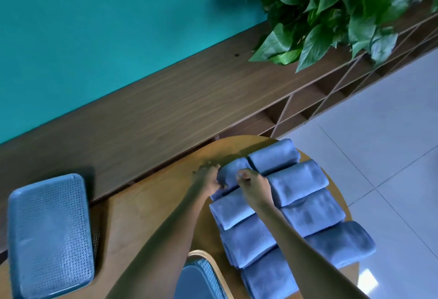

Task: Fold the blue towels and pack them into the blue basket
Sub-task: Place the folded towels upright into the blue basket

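- Head view — a round wooden worktop (pixel 151 206) stood against a long wooden shelf unit (pixel 166 99) below a teal wall (pixel 94 26).
- Folded blue towels (pixel 296 204) lay in two rows on the right part of the worktop, each touching its neighbours; the near right one (pixel 341 244) hung over the worktop's edge.
- Both arms reached forward to the far towel of the left row (pixel 233 172), which sat just beside the far right towel (pixel 272 156).
- The left hand (pixel 208 179) gripped that towel's left end, fingers curled round the cloth.
- The right hand (pixel 252 182) pinched the same towel at its right side, fingertips bent down onto the fabric, wrist passing above the next towel (pixel 231 208) in the row.
- A blue basket (pixel 201 279) showed at the bottom edge between the two forearms, just beside the near towels; only its perforated wall and part of its rim could be seen, so what it held could not be told.
- A second blue perforated basket (pixel 51 234) lay bottom up at the left, well apart from the towels, partly over the worktop's edge.
- A leafy green plant (pixel 331 14) stood on the shelf unit at the upper right, above open cubbyholes (pixel 308 106).
- Pale floor tiles (pixel 391 132) filled the right side.
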